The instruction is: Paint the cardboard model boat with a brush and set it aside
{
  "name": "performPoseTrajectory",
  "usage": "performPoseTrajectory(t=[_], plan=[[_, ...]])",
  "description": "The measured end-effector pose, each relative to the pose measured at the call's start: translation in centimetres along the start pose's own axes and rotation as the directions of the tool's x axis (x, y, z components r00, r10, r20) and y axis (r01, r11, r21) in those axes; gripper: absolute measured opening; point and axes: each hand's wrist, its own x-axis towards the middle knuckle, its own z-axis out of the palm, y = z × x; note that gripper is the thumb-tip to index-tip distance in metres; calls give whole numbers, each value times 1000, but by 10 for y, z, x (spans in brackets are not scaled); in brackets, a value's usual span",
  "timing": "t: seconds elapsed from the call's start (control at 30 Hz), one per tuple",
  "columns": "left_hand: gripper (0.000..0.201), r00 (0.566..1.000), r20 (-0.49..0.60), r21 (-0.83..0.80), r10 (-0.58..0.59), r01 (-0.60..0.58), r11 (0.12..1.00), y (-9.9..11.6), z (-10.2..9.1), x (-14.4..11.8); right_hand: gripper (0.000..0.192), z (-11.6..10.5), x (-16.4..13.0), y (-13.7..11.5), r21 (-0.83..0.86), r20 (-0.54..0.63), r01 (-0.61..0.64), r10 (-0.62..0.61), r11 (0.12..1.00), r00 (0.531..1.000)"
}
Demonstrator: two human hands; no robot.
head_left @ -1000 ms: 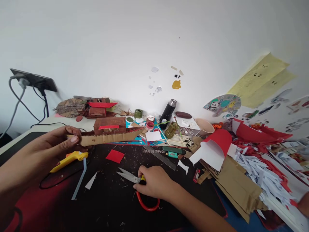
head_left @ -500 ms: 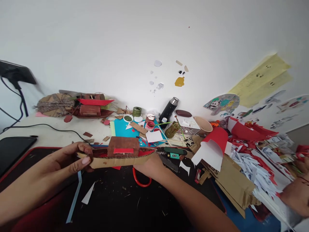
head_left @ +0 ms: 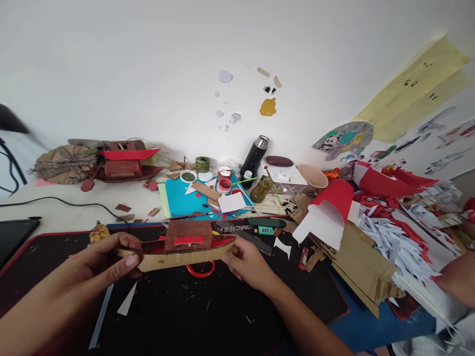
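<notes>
Two hands are holding a cardboard boat (head_left: pixel 178 249) in the lower middle of the frame, above the black mat (head_left: pixel 208 316). The left hand (head_left: pixel 107 259) is pinching the stern between thumb and fingers; the right hand (head_left: pixel 247 262) is gripping the pointed bow. The hull is best being kept level and supported at both ends, lightly, so the brown cabin (head_left: pixel 188 233) is not crushed. Red-handled scissors (head_left: pixel 200 269) are lying just beneath.
</notes>
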Motion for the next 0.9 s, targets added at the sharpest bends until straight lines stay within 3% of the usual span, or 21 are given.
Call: performPoseTrajectory(t=[0.1,0.2,0.43,0.57,0.67,0.77,0.9], plan=[[58,1000,22,59,-21,20,998,20,25,-11,66,-24,-29,12,86,23,-12,10,996,1000],[64,995,89,77,-38,31,997,30,50,-26,76,-38,-44,20,112,-6,-5,6,994,1000],[65,982,171,60,-79,70,996,5,95,-47,49,-59,-51,25,-111,-1,-89,89,990,996],[63,996,87,213,-35,16,977,-9,102,-47,40,-69,-54,24,-265,19,-114,124,957,992],[59,999,33,330,19,-29,943,-15,103,-48,38,-69,-54,26,-333,2,-77,82,940,997],[54,997,2,375,75,-70,924,-20,102,-50,35,-67,-52,28,-399,-8,-22,21,917,1000],[47,976,-88,441,199,-141,887,-35,102,-53,35,-64,-52,28,-425,3,-24,28,905,1000]])
